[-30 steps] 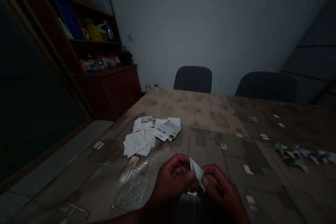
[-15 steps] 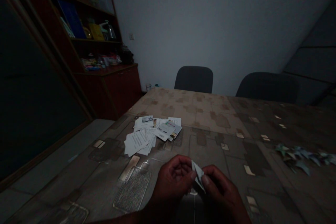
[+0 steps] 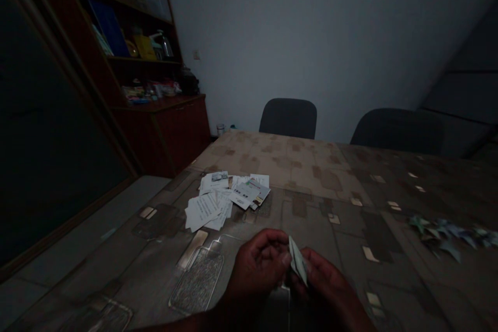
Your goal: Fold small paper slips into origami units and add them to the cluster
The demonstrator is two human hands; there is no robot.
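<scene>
Low in the dim view, my left hand (image 3: 259,267) and my right hand (image 3: 327,285) meet above the near edge of the table (image 3: 311,176). Both pinch a small folded piece of paper (image 3: 298,265) that stands upright between their fingertips. The fingers of both hands are curled closed around it. Just left of my hands a clear phone case (image 3: 198,282) lies flat on the table.
A loose pile of printed paper slips (image 3: 225,198) lies further back on the left. Several small folded paper shapes (image 3: 447,231) sit at the right. Two dark chairs (image 3: 288,117) stand behind the table. A wooden shelf cabinet (image 3: 143,78) fills the left wall.
The folded paper has turned slightly and shifted a little right between my fingers. My hands stay in nearly the same place.
</scene>
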